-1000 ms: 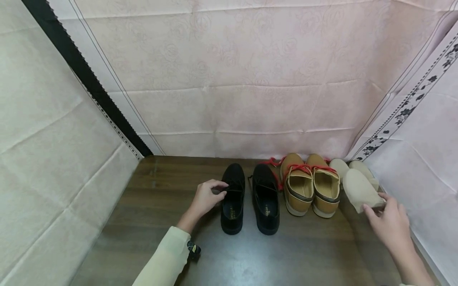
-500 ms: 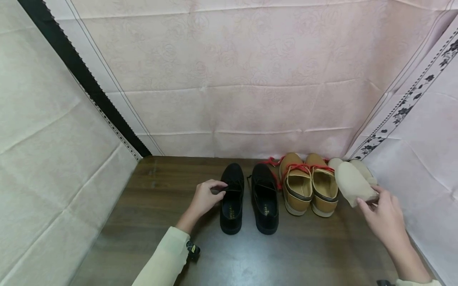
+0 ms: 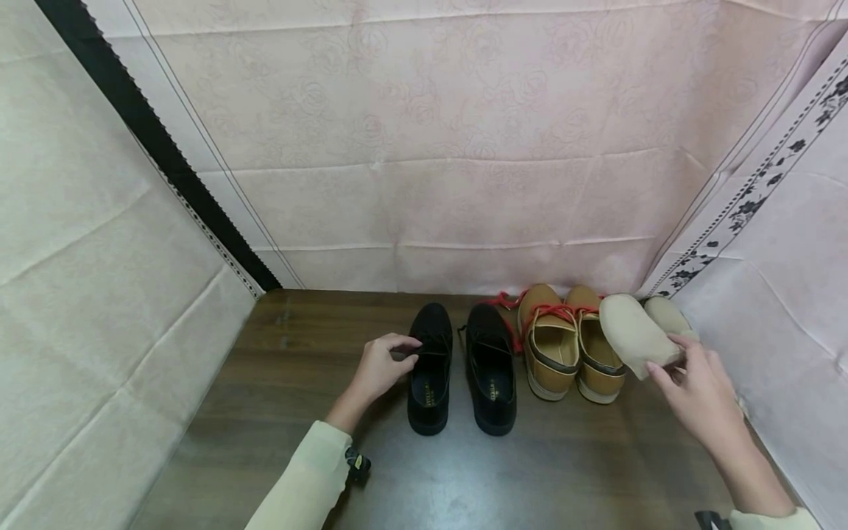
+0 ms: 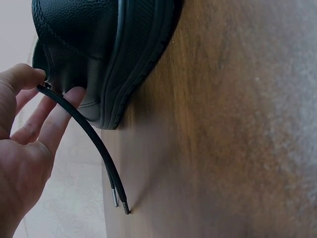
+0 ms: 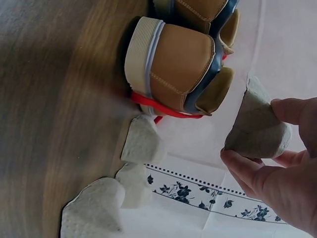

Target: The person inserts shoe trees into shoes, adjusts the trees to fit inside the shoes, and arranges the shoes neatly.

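Note:
My left hand point(image 3: 384, 364) is at the left side of the left black shoe point(image 3: 429, 423), thumb and fingers pinching its black shoelace point(image 4: 91, 134). Two lace ends dangle below the fingers in the left wrist view. My right hand point(image 3: 698, 397) holds a beige moulded-pulp shoe insert point(image 3: 636, 335) raised at the right, thumb on one side and fingers on the other. From above, the insert overlaps the right tan shoe point(image 3: 599, 386). The left tan shoe point(image 3: 553, 379), with red laces, stands beside it.
The right black shoe point(image 3: 495, 423) stands between the left one and the tan pair. Several more pulp inserts point(image 5: 94, 208) lie by the cloth-covered wall point(image 3: 782, 316) at the right. A pale cloth point(image 3: 430, 206) rises behind the brown wooden surface point(image 3: 298, 412).
My right hand has moved left and slightly away from me with the insert, from beside the tan shoes to over the right one's edge. The left hand has stayed in place.

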`<action>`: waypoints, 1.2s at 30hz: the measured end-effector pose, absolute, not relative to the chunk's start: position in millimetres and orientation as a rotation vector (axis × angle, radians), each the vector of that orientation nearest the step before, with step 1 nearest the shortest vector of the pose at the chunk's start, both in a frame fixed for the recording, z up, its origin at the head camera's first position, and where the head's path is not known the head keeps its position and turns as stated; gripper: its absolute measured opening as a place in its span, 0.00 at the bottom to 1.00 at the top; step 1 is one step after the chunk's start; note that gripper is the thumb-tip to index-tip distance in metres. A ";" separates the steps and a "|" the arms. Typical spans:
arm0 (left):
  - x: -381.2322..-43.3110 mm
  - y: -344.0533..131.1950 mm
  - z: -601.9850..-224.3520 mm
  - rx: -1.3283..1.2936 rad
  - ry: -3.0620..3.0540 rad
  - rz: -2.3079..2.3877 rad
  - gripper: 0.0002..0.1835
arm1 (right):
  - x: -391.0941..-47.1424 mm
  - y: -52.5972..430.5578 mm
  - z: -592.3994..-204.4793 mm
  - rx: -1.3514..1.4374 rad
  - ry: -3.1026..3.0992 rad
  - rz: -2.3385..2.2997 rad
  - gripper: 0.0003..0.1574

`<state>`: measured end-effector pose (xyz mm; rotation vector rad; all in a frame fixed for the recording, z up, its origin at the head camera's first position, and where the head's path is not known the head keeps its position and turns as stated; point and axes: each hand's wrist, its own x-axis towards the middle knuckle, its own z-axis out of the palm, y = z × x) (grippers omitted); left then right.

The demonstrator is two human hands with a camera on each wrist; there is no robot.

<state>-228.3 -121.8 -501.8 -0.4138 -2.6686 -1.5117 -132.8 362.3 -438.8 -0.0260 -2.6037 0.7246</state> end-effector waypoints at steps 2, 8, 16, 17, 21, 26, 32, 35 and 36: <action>-228.2 -121.8 -501.8 -0.412 -2.668 -1.509 0.10 | -134.4 360.1 -437.7 0.006 -2.604 0.721 0.38; -228.5 -121.8 -503.0 -0.403 -2.668 -1.495 0.10 | -138.7 352.5 -437.2 0.076 -2.611 0.706 0.37; -229.0 -121.5 -506.4 -0.403 -2.641 -1.469 0.09 | -145.3 338.6 -434.9 0.195 -2.610 0.876 0.37; -228.8 -121.3 -506.8 -0.403 -2.636 -1.466 0.09 | -145.5 336.5 -434.8 0.206 -2.616 0.898 0.36; -227.1 -120.5 -509.0 -0.412 -2.626 -1.431 0.09 | -146.3 329.3 -433.2 0.229 -2.634 0.903 0.36; -224.6 -119.3 -510.5 -0.409 -2.644 -1.425 0.11 | -147.6 322.7 -431.5 0.243 -2.652 0.863 0.37; -225.1 -119.3 -511.7 -0.415 -2.651 -1.438 0.13 | -149.1 313.7 -432.3 0.268 -2.633 0.814 0.37; -224.7 -118.9 -512.0 -0.397 -2.641 -1.450 0.12 | -149.5 308.6 -433.1 0.296 -2.621 0.810 0.37; -224.3 -118.7 -511.8 -0.387 -2.636 -1.455 0.12 | -149.4 306.9 -433.0 0.306 -2.620 0.820 0.36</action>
